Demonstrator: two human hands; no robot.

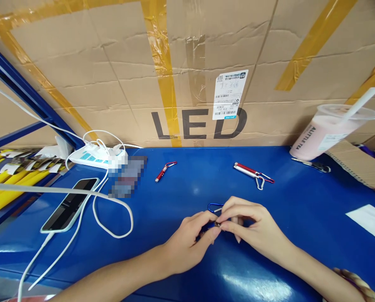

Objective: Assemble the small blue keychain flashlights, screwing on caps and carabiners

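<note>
Pinching a small blue keyring torch (209, 206) just above the blue worktop (300, 201), near the front edge. Left hand (187, 243) and right hand (253, 228) both closed on it, fingertips only. Behind, a red torch (164, 171); second red torch (252, 171) further right; phone (69, 205) off left.

Cardboard box (89, 75): "LED" in big black capitals, printed low on its face, just above the back edge of the tabletop (300, 197).
White sticker (229, 94): stuck on the box over the top of the "D"; it carries barcodes, a square code and rows of print, all too small to read.
Drink cup (316, 136): "ALITTLE TEA" in dark capitals along its side; the print on its white label is too small to read.
</note>
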